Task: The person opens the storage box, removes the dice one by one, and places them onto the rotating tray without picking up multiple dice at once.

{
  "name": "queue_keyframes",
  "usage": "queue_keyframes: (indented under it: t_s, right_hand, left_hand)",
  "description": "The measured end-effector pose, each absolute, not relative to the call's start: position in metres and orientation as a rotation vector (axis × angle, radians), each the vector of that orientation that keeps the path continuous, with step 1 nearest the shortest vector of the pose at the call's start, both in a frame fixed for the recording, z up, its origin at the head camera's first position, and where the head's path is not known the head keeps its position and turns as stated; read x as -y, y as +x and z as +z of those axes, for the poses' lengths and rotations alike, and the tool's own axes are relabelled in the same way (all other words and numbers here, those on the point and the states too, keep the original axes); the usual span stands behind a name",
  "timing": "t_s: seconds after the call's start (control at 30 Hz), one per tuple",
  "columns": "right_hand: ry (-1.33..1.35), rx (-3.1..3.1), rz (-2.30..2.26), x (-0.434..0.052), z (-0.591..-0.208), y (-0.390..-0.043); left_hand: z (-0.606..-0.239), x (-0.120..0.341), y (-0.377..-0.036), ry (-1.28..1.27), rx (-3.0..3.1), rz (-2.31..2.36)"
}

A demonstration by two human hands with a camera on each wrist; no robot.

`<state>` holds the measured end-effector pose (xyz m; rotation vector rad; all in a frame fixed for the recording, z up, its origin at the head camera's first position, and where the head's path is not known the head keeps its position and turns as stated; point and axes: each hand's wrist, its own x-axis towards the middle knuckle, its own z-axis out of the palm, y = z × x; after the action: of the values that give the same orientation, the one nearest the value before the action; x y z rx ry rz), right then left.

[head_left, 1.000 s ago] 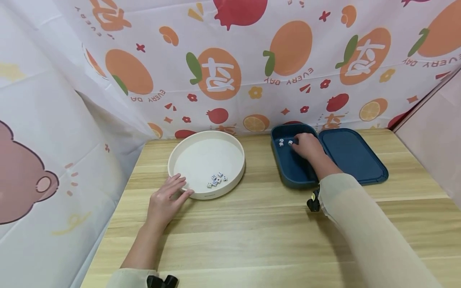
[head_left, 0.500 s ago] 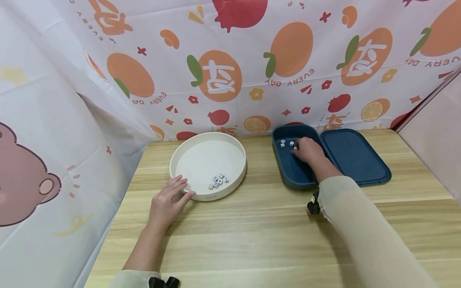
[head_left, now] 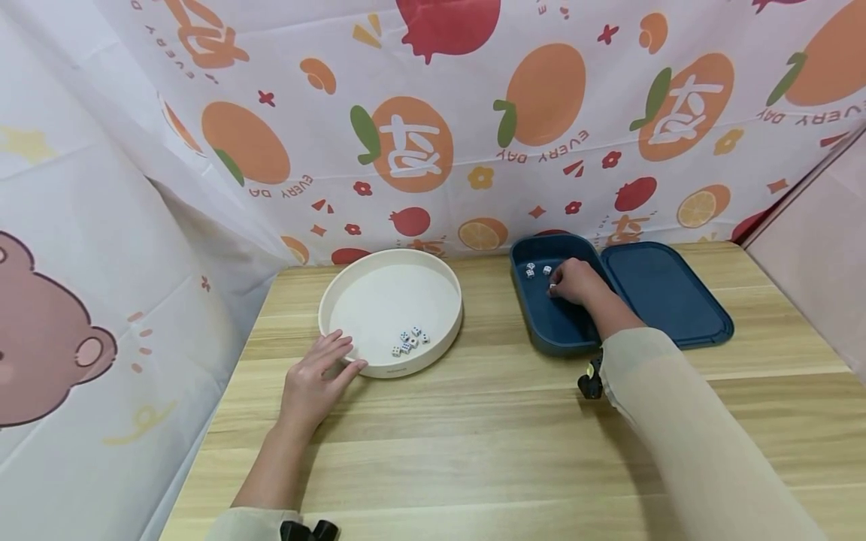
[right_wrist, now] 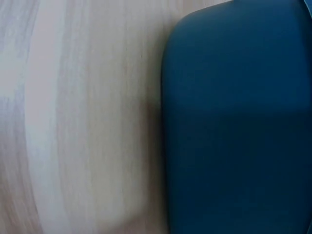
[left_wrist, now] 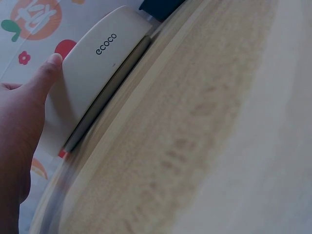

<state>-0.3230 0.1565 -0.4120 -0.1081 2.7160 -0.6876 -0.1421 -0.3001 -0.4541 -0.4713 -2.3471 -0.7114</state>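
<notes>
Dark-blue box (head_left: 551,319) is reached into by the R hand (head_left: 578,282), w/ fingers bent & a white die (head_left: 552,285) pinched at the tips. Three spare dice (head_left: 546,270) are seen nr the box's far L corner. The L hand (head_left: 314,379) is spread, fingertips & thumb rested on the rim of the cream tray (head_left: 379,293), nr the worktop's (head_left: 440,451) far L corner. A dice cluster (head_left: 413,342) is held inside, nr tray's front edge. Box is set by worktop's far edge, R of ctr; blue lid (head_left: 666,293) is laid flat beside it, twd far R corner.
</notes>
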Motion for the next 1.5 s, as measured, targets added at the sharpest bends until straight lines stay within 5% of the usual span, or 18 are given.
queue_keyframes:
  t_s: [0.63,1.1,1.5]
  right_hand:
    - [-0.347,-2.963,-0.899,-0.139,-0.395,-0.314]
    - [-0.575,-2.983,-1.151,-0.072,-0.367,-0.287]
    - [-0.753,-2.804,-1.367,-0.008,-0.382,-0.261]
  left_hand:
    - [-0.456,0.300,-0.142,-0.468,2.335,-0.710]
    - [-0.456,0.300,-0.143,-0.496,2.309,-0.725]
    - [-0.455,0.300,-0.143,-0.487,2.321,-0.721]
